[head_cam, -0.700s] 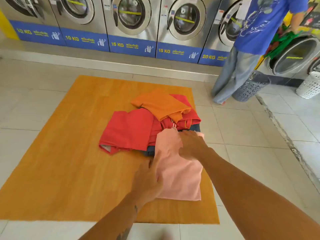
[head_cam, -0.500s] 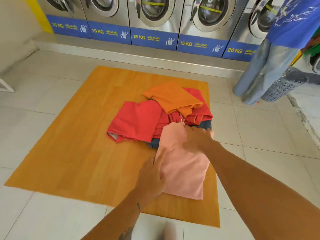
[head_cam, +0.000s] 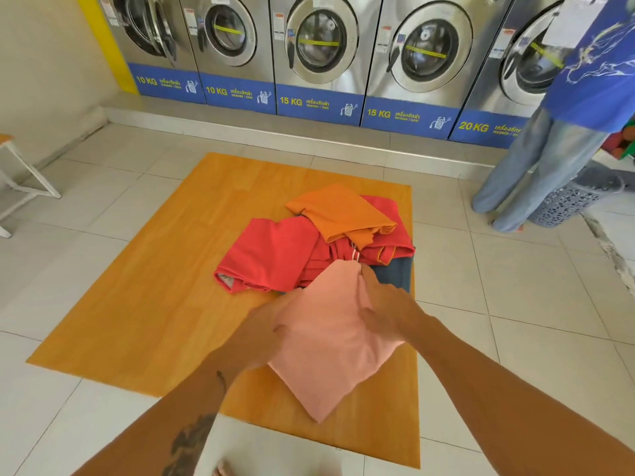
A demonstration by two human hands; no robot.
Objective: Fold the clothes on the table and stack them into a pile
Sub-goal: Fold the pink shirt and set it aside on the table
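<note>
A folded pink garment (head_cam: 326, 341) is lifted off the wooden table top (head_cam: 144, 304), tilted, with one corner hanging toward me. My left hand (head_cam: 261, 334) holds its left edge, fingers partly under the cloth. My right hand (head_cam: 388, 310) grips its upper right part. Behind it lies a loose heap: a red garment (head_cam: 271, 252), an orange garment (head_cam: 340, 211) on top, and a dark blue one (head_cam: 395, 273) underneath.
A row of washing machines (head_cam: 319, 53) stands along the back wall. A person in a blue shirt and jeans (head_cam: 549, 159) stands at the right beside a grey laundry basket (head_cam: 577, 201). A white stool frame (head_cam: 20, 180) is at the left.
The pink garment lay flat under both hands before; now both hands have taken hold of it and raised it off the table, turned at an angle. The view has shifted left.
</note>
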